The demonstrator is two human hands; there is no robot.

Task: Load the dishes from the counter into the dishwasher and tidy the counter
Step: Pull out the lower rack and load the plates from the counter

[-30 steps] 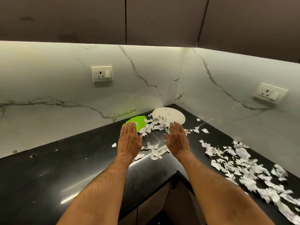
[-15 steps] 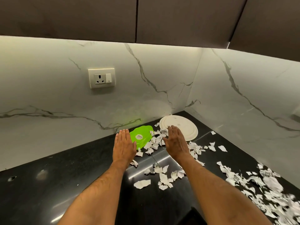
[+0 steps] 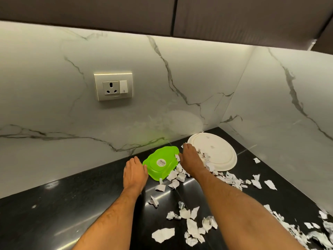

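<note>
A bright green plastic dish [image 3: 161,163] lies upside down on the black counter [image 3: 54,204] near the back wall, a round sticker on its base. A white round plate [image 3: 218,152] lies upside down in the corner to its right. My left hand [image 3: 134,173] lies flat, fingers straight, touching the green dish's left edge. My right hand [image 3: 190,159] reaches between the two dishes, fingers over the torn paper scraps [image 3: 175,175] heaped there; its fingertips are hidden from me.
Torn white paper scraps [image 3: 191,224] litter the counter in front of me and along the right side [image 3: 315,230]. A wall socket [image 3: 113,86] sits on the marble backsplash. Dark upper cabinets [image 3: 162,13] hang overhead. Marble walls close the corner at the back and right.
Both hands have reached further toward the back wall. The left hand now touches the green dish; the right is now between the dishes. The view has moved closer to the corner.
</note>
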